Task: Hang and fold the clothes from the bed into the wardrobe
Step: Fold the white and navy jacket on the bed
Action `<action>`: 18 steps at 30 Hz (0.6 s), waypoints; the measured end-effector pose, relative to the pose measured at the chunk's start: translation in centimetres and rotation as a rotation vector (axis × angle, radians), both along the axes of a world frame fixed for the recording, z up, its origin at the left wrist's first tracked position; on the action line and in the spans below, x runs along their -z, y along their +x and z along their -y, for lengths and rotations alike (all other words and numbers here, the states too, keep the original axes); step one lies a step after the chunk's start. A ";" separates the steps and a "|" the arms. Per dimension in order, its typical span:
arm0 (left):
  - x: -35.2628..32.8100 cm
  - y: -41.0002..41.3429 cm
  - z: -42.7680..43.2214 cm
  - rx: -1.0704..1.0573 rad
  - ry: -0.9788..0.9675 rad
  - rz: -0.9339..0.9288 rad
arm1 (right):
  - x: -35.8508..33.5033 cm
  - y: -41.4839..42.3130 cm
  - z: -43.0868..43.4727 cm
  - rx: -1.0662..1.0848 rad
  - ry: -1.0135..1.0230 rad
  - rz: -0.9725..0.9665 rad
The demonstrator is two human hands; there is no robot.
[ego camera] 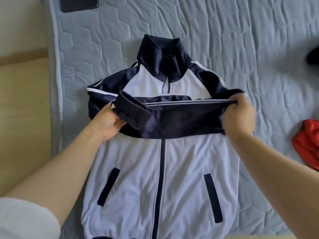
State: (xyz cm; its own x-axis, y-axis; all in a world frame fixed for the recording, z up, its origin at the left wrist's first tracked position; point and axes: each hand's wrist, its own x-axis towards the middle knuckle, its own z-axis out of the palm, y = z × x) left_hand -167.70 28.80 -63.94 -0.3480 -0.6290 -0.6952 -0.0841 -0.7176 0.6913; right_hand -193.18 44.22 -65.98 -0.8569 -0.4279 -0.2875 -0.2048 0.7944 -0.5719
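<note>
Head view: jacket [160, 169] lies front-up on the bed [241, 40]. Left hand [108, 121] and right hand [239, 116] pinch a sleeve [172, 116] stretched across its chest; lay it flat, stripes straight, before folding further.

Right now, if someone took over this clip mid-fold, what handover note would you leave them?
Left hand: grips the cuff end of the navy sleeve.
Right hand: grips the same sleeve near the shoulder.
Jacket lies zipped, front up, on the mattress, the sleeve stretched across its chest.
Done: jacket spread flat.
Left: lay the sleeve down, finish folding, store it; the red garment and a dark garment wait on the mattress to the right.
</note>
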 end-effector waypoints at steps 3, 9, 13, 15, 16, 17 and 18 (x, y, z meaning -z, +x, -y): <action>0.5 0.5 0.7 -0.054 -0.018 0.203 | -1.1 -0.6 1.7 0.092 -0.207 -0.009; 1.8 -1.7 -0.5 -0.116 0.128 0.357 | 1.0 2.2 0.1 -0.272 0.105 0.080; 3.9 -4.5 -2.0 0.335 -0.277 0.936 | 2.5 2.8 -2.3 -0.362 0.391 -0.061; 4.7 -5.4 -2.5 0.513 -0.411 1.227 | 2.8 2.2 -2.9 -0.414 0.484 -0.121; 5.0 -5.8 -2.7 0.558 -0.476 1.300 | 2.8 1.7 -3.1 -0.440 0.518 -0.137; 5.4 -6.1 -2.8 0.577 -0.539 1.339 | 2.9 1.2 -3.3 -0.455 0.534 -0.148; 5.7 -6.4 -2.9 0.574 -0.607 1.363 | 2.9 0.8 -3.4 -0.451 0.522 -0.152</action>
